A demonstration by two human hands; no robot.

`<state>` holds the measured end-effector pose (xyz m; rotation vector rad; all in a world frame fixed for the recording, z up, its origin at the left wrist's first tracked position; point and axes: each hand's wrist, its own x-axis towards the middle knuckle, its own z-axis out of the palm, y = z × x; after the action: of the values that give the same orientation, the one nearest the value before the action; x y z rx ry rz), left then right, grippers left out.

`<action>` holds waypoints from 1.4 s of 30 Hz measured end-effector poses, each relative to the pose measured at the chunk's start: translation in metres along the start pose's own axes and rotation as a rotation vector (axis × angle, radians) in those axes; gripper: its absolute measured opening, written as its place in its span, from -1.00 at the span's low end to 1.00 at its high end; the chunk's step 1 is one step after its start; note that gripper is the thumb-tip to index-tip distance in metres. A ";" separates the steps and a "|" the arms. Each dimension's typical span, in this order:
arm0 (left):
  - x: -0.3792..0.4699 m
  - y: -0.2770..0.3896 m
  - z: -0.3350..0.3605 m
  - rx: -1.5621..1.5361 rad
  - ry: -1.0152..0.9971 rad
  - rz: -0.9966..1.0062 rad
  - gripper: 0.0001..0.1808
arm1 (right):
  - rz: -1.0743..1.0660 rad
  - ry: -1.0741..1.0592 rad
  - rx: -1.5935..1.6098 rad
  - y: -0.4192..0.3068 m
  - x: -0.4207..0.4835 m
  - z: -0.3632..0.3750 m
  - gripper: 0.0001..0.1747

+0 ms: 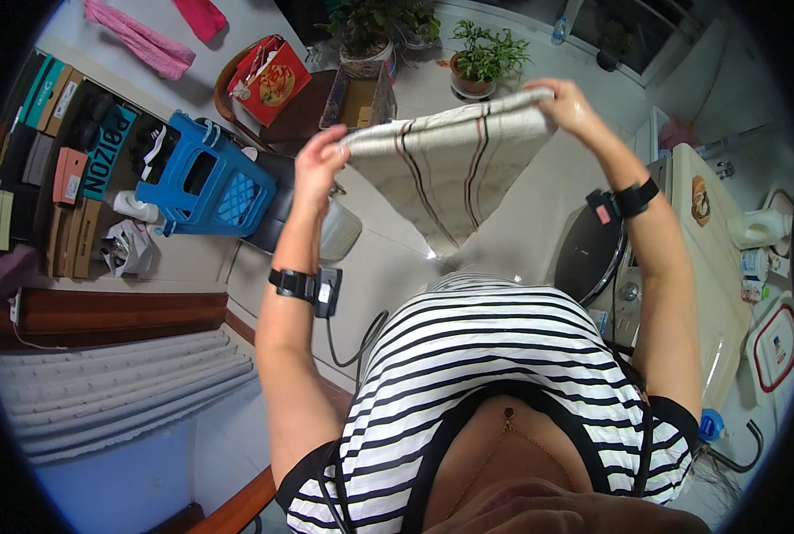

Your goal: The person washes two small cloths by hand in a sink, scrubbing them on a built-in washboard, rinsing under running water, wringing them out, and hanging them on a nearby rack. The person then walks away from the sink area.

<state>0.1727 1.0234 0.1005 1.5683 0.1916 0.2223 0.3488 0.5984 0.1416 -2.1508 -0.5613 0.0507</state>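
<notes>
A cream cloth (443, 173) with dark and reddish-brown stripes hangs in the air in front of me, stretched between my two hands and narrowing towards its lower end. My left hand (321, 160) pinches its left upper corner, fingers bent over the edge. At the right upper corner, my right hand (563, 107) grips the folded edge between thumb and fingers. The top edge is rolled or doubled over. Both forearms wear black straps with small boxes and cables.
To the left stand a blue plastic stool (213, 180) and a shelf of shoe boxes (70, 177). A chair holds a red gift bag (273, 80). Potted plants (483, 63) stand ahead. On the right are a front-loading washing machine (697, 267) and a white jug (760, 227).
</notes>
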 end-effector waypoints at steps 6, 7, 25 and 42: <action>0.030 0.166 -0.005 0.106 0.126 0.794 -0.76 | -0.502 0.360 0.088 -0.179 0.031 -0.102 -0.62; 0.025 0.175 0.002 0.126 0.283 0.969 -0.79 | -0.734 0.391 0.184 -0.196 0.024 -0.103 -0.72; 0.101 0.154 -0.089 0.510 0.520 0.880 -0.91 | -0.551 0.422 0.108 -0.183 0.122 0.000 -0.63; 0.087 0.113 -0.164 1.165 0.554 0.956 -0.86 | -0.574 0.362 -0.463 -0.121 0.193 0.042 -0.70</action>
<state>0.2116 1.2028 0.2158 2.6293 -0.0487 1.5133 0.4672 0.7704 0.2422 -2.2658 -1.0209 -0.8368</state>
